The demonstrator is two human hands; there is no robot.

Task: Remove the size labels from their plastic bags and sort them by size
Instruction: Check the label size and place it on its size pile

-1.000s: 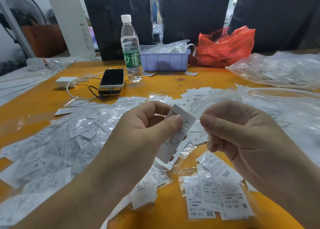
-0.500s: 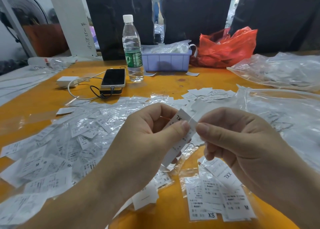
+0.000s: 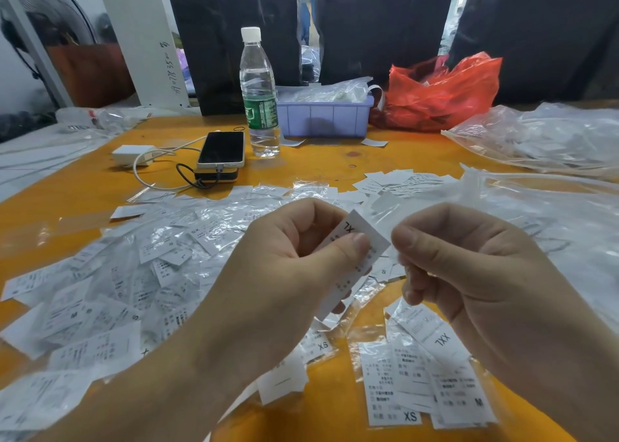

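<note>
My left hand pinches a white label marked XL between thumb and fingers, the label still partly in its small clear bag. My right hand is curled close beside it, and its thumb and forefinger pinch the bag's right edge. A big heap of bagged labels covers the orange table to the left. Loose labels lie at the near right: one marked XXL, one XS, one M.
At the back stand a water bottle, a phone on a power bank with a white charger, a purple tray and a red bag. Large clear bags lie on the right.
My right hand moved left from a small gap to the label's edge and now pinches the bag there. My left hand kept hold of the XL label.
</note>
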